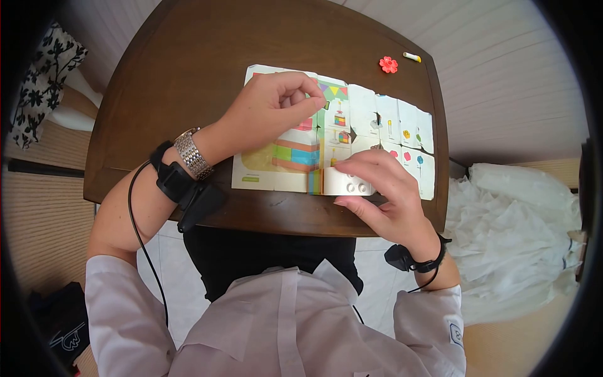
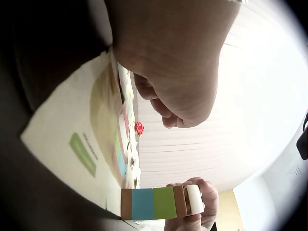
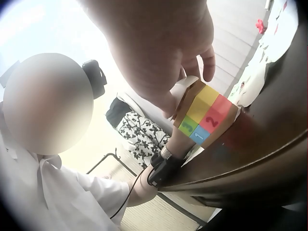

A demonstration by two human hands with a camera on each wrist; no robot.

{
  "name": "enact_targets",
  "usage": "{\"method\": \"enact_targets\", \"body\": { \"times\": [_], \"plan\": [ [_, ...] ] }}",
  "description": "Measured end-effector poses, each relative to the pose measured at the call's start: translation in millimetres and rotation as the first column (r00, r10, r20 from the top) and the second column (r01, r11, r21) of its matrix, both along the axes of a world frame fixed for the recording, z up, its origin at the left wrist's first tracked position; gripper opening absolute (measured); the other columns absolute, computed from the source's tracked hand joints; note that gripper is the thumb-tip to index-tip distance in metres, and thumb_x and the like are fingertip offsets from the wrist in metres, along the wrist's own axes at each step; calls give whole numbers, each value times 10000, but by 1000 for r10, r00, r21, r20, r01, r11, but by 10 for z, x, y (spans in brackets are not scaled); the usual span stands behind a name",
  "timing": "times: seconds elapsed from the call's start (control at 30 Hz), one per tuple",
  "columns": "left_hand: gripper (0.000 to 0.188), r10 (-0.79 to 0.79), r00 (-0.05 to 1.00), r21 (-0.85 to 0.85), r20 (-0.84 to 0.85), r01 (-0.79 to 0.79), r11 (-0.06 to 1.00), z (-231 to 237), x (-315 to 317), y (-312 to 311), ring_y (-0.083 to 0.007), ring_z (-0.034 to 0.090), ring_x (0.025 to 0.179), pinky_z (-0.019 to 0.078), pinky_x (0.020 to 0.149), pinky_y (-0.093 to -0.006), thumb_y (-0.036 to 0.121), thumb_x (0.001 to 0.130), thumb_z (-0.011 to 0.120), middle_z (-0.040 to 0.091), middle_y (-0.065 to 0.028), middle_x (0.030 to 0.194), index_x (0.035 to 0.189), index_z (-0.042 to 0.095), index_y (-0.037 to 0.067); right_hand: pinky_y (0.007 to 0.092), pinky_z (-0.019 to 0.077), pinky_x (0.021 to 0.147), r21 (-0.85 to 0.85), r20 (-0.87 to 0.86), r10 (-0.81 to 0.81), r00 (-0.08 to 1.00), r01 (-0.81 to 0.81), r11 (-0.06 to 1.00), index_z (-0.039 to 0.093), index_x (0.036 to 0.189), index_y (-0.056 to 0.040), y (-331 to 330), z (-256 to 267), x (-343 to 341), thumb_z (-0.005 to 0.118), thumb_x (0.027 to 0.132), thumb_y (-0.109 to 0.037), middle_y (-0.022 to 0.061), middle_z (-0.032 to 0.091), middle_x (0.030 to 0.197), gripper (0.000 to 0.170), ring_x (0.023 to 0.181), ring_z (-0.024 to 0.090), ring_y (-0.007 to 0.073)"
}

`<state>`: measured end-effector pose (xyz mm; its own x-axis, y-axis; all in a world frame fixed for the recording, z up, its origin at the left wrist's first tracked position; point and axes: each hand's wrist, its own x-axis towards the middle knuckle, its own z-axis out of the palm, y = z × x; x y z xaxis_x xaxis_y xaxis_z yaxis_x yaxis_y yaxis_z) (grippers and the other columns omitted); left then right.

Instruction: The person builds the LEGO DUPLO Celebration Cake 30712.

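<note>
Near the front edge of the worktop (image 1: pixel 163 94), by the lower border of the unfolded picture sheet (image 1: pixel 251 171): toy cake (image 2: pixel 154 203), upright, brown, blue and green layers under a studded white top (image 1: pixel 352 181). Numbers 1, 2 and 3 show on another side. Whether the base bears full weight, cannot tell.

Right hand (image 1: pixel 391 198) grips the white top, thumb on the near side, other fingers across the far side. Left hand (image 1: pixel 270 107) hangs above the sheet, fingers loosely curled, nothing seen in them.

Step, as judged: handling the cake by its top. A narrow shadow under the white top hints at a loose joint; lifting by it alone could part the stack. Better to press evenly straight down, left hand bracing the lower layers, and turn everything as one.

Front edge close: a slide toward the person's lap risks a drop. Sheet creases could rock the base; bare wood is safer. Most room left of the sheet and beyond it; right margin narrow. Red flower (image 1: pixel 389 65) and yellow-and-white stick (image 1: pixel 411 57) lie near the far right corner, well apart from both hands.
</note>
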<state>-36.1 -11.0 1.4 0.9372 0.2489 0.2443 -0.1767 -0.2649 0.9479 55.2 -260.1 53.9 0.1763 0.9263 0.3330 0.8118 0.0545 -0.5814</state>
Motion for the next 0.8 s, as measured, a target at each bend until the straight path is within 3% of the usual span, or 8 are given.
{"method": "enact_targets", "body": {
  "times": [0.2,0.6,0.7,0.8],
  "plan": [
    [175,-10,1000,-11,5,10,1000,-11,2,-7,19,444,645,365,574,-183,176,1001,693,577,81,716,1021,719,5,373,557,808,-41,34,9,999,-8,999,728,1209,-55,25,6,-3,834,824,-141,145,705,1112,408,966,686,310],
    [170,12,999,9,-31,-12,1000,-37,10,-5,9,450,634,397,578,-193,172,984,705,569,73,703,1018,720,6,364,563,761,83,10,-23,1000,22,996,718,1202,-57,15,-162,-39,818,842,-139,134,720,1082,382,929,697,305],
    [167,16,1000,-4,-26,-16,1000,-25,3,-6,5,430,627,398,571,-197,172,975,707,542,82,687,1006,721,8,372,563,824,15,-68,-1,998,2,1000,703,1232,-56,-3,-123,15,849,823,-185,141,715,1121,453,976,695,314],
    [163,6,999,-3,-40,-6,1000,-6,4,6,8,427,628,388,568,-194,169,977,703,546,89,693,998,724,9,381,521,965,-42,-249,35,968,-46,998,596,1399,-53,0,-39,199,910,756,-287,122,705,1197,753,1094,682,265]
  ]
}}
